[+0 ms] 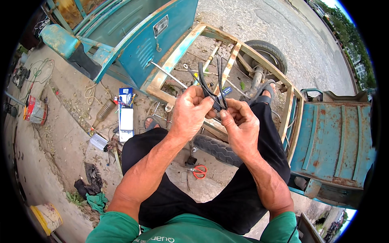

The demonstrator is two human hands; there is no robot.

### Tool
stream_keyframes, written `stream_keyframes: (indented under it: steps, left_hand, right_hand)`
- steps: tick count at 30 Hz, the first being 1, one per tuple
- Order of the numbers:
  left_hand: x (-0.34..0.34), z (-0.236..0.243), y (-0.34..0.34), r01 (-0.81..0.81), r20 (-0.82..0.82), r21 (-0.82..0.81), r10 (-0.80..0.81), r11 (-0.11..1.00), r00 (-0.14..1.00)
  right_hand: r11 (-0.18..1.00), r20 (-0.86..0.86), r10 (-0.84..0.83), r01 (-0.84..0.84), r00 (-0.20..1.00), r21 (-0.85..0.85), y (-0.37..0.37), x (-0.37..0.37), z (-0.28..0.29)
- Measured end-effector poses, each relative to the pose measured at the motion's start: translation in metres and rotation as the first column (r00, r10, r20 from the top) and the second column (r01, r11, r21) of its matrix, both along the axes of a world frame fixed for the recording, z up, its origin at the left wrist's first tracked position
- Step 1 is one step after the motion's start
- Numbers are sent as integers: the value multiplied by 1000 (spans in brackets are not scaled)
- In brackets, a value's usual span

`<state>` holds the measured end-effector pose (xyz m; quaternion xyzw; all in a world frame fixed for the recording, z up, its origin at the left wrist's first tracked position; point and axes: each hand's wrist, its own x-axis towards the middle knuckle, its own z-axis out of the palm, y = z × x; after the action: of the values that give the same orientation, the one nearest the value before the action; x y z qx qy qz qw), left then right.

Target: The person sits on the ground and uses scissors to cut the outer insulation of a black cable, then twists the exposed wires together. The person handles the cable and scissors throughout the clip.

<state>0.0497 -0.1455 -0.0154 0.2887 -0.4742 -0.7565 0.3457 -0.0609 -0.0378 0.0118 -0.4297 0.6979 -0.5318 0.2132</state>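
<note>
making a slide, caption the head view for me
Left hand and right hand hold black cables near a worn metal frame, orange-handled scissors on the ground.

Both forearms (152, 164) are angling inward — the left hand (188, 111) and right hand (244, 124) are pinching just beside each other, thumbs (206, 105) and fingers (242, 107) bending.

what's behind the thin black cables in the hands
Behind the thin black cables, a rusty, cream-painted metal frame and a small blue object show in part. Whatever lies directly behind the left hand and right hand is covered from view.
</note>
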Motion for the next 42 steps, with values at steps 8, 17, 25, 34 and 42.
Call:
stream_keyframes:
  steps: [8, 17, 25, 34, 42]
  left_hand:
    - [1, 2, -1, 8, -89, 75, -1, 997, 996]
    - [1, 1, 0, 53, -212, 187, -12, 981, 977]
    - [2, -7, -2, 113, -303, 190, -52, 975, 952]
    - [0, -7, 0, 82, -333, 164, -23, 983, 943]
    - [3, -10, -3, 125, -367, 126, -71, 984, 928]
  right_hand:
    - [999, -21, -37, 37, 999, 10, -1, 6, 8]
    - [997, -331, 35, -54, 943, -48, 2, 4, 4]
    - [995, -380, 48, -79, 924, -67, 3, 2, 8]
    - [983, -429, -2, -76, 903, -166, 6, 5, 6]
    - [997, -126, 25, -33, 992, -64, 9, 5, 2]
